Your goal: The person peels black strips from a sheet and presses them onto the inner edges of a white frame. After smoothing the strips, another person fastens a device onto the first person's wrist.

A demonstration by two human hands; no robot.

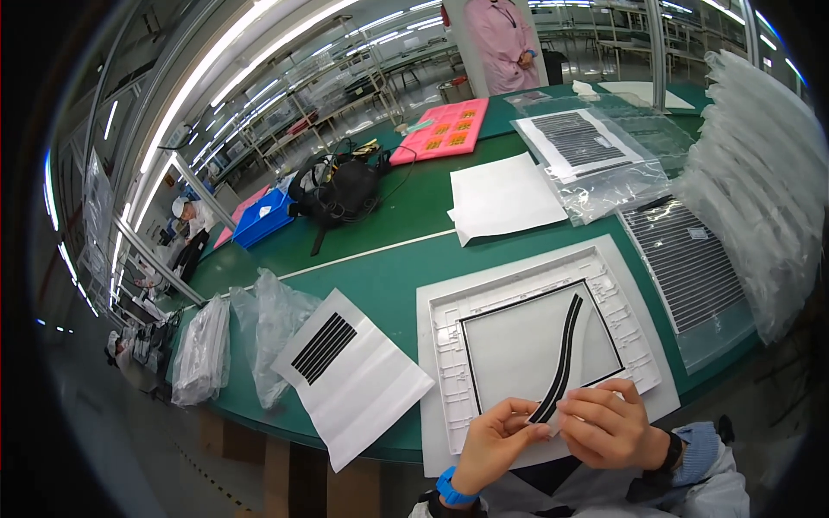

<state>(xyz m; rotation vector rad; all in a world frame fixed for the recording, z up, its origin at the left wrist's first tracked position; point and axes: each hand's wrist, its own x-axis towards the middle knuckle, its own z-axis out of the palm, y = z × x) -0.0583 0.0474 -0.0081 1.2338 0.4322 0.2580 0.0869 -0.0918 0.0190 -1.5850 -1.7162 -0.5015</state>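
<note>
Both hands meet just below the white frame: my left hand and my right hand pinch the lower end of a long black strip between fingers and thumbs, closed on it from either side. From my fingers the strip curves up and away, over the pale sheet inside the white plastic frame, which lies on a white backing sheet on the green desk.

Left of my fingers lies a white sheet with black strips stuck to it, and beyond that some crumpled clear bags near the desk's edge. Right of my fingers a striped black panel in a clear bag rests beside a tall stack of clear bags.

Farther out from my fingers sit a blank white sheet, another bagged striped panel, a pink tray, a black bag with cables and a blue bin. A person in a pink coat stands past the desk.
</note>
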